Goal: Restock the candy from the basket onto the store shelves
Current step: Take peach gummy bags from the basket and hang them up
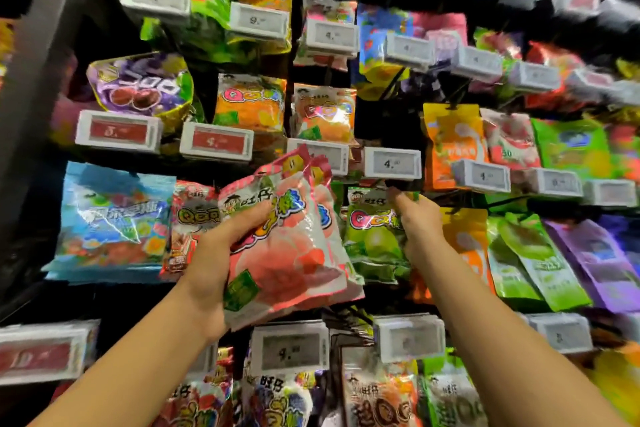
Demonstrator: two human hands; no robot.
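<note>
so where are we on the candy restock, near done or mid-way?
Mid-way at best. Done: most pegs already carry bags, such as the green apple bags. In hand: the left hand holds several pink peach bags in its grip; the right hand reaches up under the price tag. Left: hanging those bags. The basket is out of view.

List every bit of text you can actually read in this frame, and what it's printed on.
"旺仔": pink peach candy bags gripped by left hand.
"4.": white price tag above right hand.
"9.": tag below the bags.
"9.": upper tag.
Other tags and bag print: too blurred.
</note>
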